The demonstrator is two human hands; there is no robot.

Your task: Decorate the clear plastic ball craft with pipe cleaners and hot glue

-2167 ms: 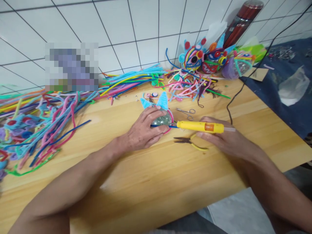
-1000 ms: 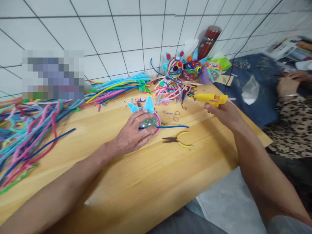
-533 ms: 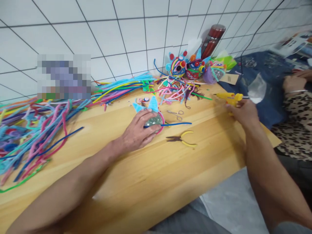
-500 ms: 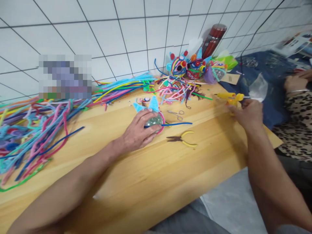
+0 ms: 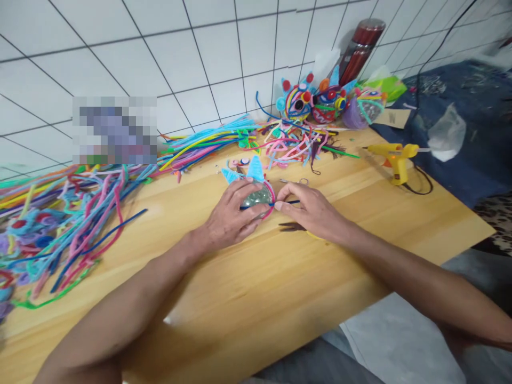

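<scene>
My left hand (image 5: 230, 216) is wrapped round a clear ball (image 5: 259, 197) resting on the table. Two light blue fuzzy ears (image 5: 255, 169) stand on the ball, and a pink pipe cleaner (image 5: 273, 190) curves round its right side. Across the front runs a dark blue pipe cleaner (image 5: 294, 201); my left thumb presses on it. At the ball's right edge, my right hand (image 5: 314, 210) pinches this pipe cleaner between thumb and forefinger. Pliers (image 5: 292, 227) lie partly hidden under my right hand, with small scissors (image 5: 304, 181) just behind it.
A yellow glue gun (image 5: 396, 157) stands on the right of the table, its cord trailing. Many pipe cleaners (image 5: 96, 213) cover the left and back. Several decorated balls (image 5: 298, 104) and a red thermos (image 5: 362, 50) stand by the tiled wall. A leopard-print garment (image 5: 498, 216) shows at right.
My right hand has let go of the glue gun, now on the table, and moved left to the dark blue pipe cleaner. My left hand keeps its hold on the ball.
</scene>
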